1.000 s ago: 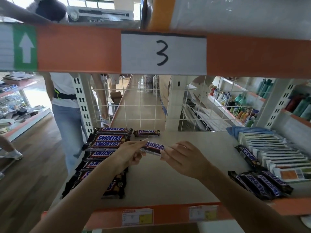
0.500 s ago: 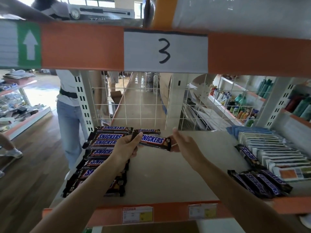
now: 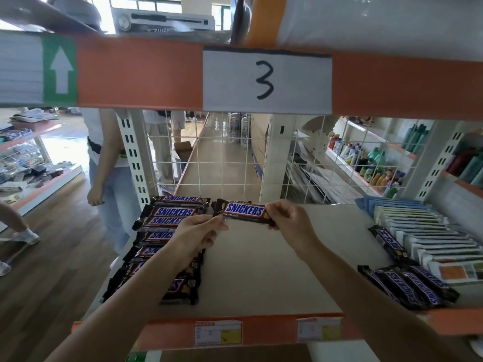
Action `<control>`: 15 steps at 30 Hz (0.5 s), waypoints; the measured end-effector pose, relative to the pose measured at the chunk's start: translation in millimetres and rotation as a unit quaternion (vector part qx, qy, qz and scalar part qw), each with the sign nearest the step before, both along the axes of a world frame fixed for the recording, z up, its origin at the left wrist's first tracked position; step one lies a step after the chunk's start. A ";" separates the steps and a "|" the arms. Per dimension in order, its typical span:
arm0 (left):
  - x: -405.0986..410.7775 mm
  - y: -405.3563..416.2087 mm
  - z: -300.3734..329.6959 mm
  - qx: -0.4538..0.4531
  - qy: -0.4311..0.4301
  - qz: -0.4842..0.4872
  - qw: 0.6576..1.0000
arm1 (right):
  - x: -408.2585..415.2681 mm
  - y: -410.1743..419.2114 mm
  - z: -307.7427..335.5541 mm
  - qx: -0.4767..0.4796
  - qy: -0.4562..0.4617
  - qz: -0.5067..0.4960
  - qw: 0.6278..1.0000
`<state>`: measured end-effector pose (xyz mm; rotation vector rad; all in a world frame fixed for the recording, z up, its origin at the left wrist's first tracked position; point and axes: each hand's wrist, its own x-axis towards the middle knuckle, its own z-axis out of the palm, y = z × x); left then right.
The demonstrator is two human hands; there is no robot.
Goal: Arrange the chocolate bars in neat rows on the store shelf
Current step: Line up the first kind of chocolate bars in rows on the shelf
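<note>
— Look, the person holds one Snickers bar (image 3: 244, 212) by its two ends, label up. The left hand (image 3: 198, 231) pinches the left end, the right hand (image 3: 288, 220) pinches the right end. Both grips are narrow, closed on the wrapper only.

— Where is the bar now?

— Near the back of the shelf (image 3: 261, 270), just beside the finished column of Snickers (image 3: 167, 223) on the left. I think it hangs a little above the board, but I cannot say if it touches. Behind it another bar (image 3: 236, 202) already lies at the back; only its edge shows.

— What can go wrong?

— The bar is a little tilted, the right end lower. If it is put down so, the new row will be crooked. Also the left forearm passes over the finished column; I think it could push those bars when it pulls back.

— And the loose bars on the right (image 3: 407, 286)?

— They lie well apart, at an angle, near the boxes (image 3: 423, 231). They wait for their turn.
</note>
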<state>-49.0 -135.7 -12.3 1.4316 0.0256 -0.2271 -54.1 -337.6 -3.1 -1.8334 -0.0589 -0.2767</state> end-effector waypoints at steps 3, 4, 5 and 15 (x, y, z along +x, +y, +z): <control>-0.2 1.1 1.2 0.019 -0.001 0.001 1.000 | 3.1 -1.2 -1.8 -0.016 -0.006 0.013 1.000; 0.3 1.2 1.0 0.030 -0.001 0.002 1.000 | 4.4 -1.7 -2.6 -0.016 -0.006 0.011 1.000; 0.8 1.5 0.6 0.042 0.001 0.003 0.999 | 5.3 -2.3 -3.3 -0.019 -0.005 0.009 1.000; 5.6 -8.8 7.7 0.126 0.048 0.060 0.989 | 26.6 0.5 -17.2 -0.015 0.103 -0.022 0.994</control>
